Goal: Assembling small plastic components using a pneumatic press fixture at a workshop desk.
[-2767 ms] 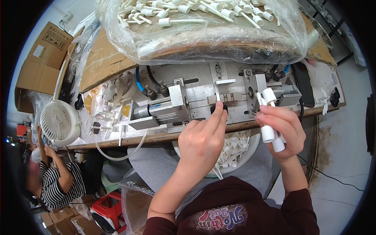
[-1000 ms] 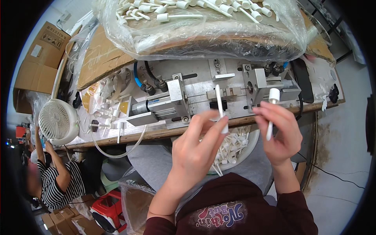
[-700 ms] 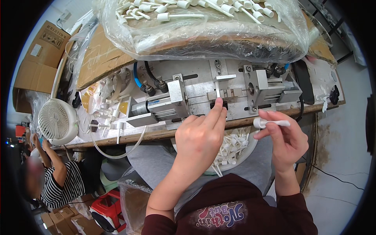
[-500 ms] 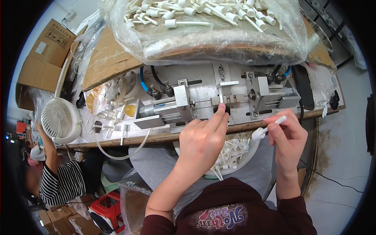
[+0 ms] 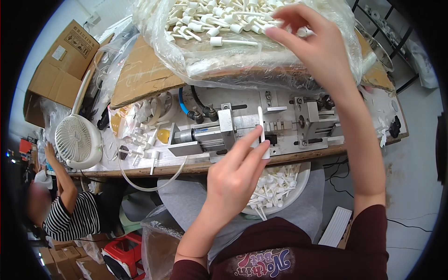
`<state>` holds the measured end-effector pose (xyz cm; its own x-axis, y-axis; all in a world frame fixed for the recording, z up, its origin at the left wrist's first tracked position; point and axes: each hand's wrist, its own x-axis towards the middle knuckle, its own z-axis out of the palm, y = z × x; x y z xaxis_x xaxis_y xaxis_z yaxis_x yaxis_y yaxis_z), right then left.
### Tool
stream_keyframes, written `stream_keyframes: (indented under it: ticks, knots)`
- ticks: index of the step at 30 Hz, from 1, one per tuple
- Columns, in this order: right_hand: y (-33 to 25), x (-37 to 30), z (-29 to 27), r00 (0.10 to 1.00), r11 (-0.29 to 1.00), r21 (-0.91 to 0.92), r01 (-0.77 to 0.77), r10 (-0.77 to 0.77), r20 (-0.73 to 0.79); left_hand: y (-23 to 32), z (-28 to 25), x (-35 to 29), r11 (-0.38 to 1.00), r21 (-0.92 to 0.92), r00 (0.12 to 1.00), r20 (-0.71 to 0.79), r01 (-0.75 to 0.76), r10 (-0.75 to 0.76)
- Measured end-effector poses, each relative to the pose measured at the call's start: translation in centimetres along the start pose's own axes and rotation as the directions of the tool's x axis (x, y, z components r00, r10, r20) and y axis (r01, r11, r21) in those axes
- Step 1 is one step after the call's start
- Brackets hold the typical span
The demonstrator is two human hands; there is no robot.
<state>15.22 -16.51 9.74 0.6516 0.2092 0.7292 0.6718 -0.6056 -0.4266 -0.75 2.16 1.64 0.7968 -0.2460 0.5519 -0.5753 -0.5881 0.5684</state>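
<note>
My left hand [image 5: 233, 177] is at the front of the metal fixture [image 5: 280, 125]. Its fingers are closed on a white plastic cap with a thin stem [image 5: 261, 116]; the stem points away from me and the fingers partly cover the wider end. Above the near right part of a heap of similar white stemmed caps [image 5: 224, 21] is my right hand [image 5: 322, 51]. Thumb and fingers there are spread, with nothing seen between them. The heap lies in a clear plastic bag [image 5: 205, 63] on cardboard.
Metal cylinders [image 5: 205, 135] flank the fixture on the bench. More stemmed caps lie in a white basin [image 5: 305, 179] at my lap. A white fan [image 5: 77, 140] and loose pieces stand left. Further left, a person in a striped top [image 5: 77, 214] sits.
My right hand has moved from near the bench edge up to the heap; the stemmed cap it held is no longer seen in it. My left hand now holds a stemmed cap at the fixture.
</note>
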Motion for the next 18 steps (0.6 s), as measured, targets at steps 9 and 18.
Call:
stream_keyframes:
  ticks: [9,18]
  knots:
    - [3.8,8.4,5.0,0.817,0.758,-0.649,0.065,0.333,0.471,-1.4,2.6,0.3,0.929,0.327,0.977,0.18,-0.172,0.117]
    - [4.4,5.7,2.1,0.843,0.814,-0.557,0.165,0.177,0.508,-1.5,2.8,0.0,0.936,0.319,0.98,0.177,-0.146,0.093]
